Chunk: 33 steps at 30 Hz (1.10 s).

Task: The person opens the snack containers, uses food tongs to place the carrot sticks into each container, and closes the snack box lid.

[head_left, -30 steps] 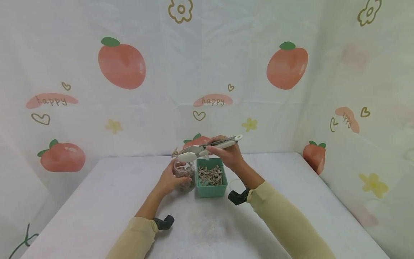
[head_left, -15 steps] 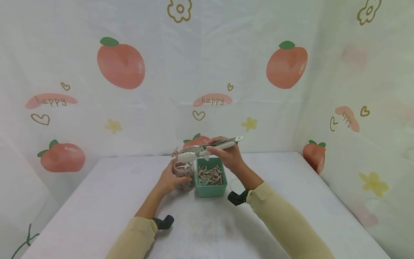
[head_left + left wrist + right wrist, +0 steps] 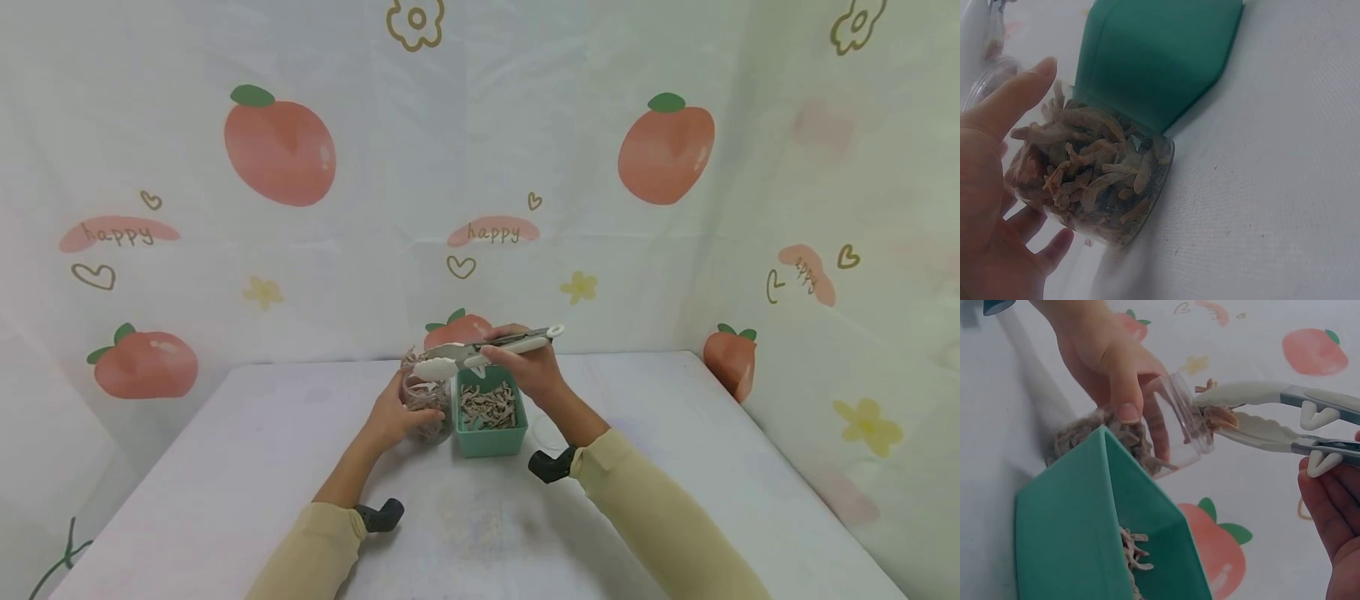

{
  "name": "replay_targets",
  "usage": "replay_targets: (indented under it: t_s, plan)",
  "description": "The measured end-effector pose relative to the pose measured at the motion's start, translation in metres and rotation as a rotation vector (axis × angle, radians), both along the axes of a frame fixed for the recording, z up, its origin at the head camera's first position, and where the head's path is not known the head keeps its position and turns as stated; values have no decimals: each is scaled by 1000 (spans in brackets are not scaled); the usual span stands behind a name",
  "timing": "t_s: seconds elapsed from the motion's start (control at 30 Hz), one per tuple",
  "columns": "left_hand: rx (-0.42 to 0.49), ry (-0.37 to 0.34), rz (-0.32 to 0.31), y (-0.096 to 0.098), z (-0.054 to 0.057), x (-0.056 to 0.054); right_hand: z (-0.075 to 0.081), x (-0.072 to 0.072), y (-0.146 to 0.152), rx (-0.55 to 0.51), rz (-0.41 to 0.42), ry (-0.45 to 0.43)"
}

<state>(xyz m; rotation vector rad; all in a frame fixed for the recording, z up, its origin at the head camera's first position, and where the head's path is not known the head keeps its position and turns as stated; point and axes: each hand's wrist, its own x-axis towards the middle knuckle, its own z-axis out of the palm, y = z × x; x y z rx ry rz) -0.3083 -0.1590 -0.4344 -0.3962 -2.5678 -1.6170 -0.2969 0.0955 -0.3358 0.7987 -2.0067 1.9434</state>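
My left hand [image 3: 390, 418] grips a clear round jar [image 3: 1175, 415] around its side, thumb toward the front. Brown, twisted dried strips [image 3: 1094, 169] fill its lower part, seen through the wall. In my right hand [image 3: 534, 367] are white-and-grey tongs [image 3: 1244, 394], their heads at the jar's mouth. A small bunch of dried strips [image 3: 1219, 417] is pinched between the tong tips, right at the rim. Just right of the jar stands a green rectangular box [image 3: 491, 444], open at the top, with more dried strips [image 3: 487, 407] inside.
A pale, thin ring-shaped lid [image 3: 536, 432] lies on the white table [image 3: 465, 533] right of the green box, partly behind my right forearm. Close behind hangs a white cloth backdrop [image 3: 360, 275] with printed fruit. Black wrist mounts [image 3: 381, 516] project from both sleeves.
The right hand and tongs have come down slightly, bringing the pinched strips closer to the jar's mouth. The left hand, jar and green box stay in place.
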Motion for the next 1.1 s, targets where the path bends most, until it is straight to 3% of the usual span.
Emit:
replay_targets:
  t_s: [0.13,0.33,1.1]
  plan:
    - [-5,-4,5,0,0,1,-11,-8,3,8,-13,5]
    - [-15,-1,12,0,1,1,-17,-8,7,1,8,11]
    - [-1,-20,3,1,2,2,-9,-6,7,100,30,-8]
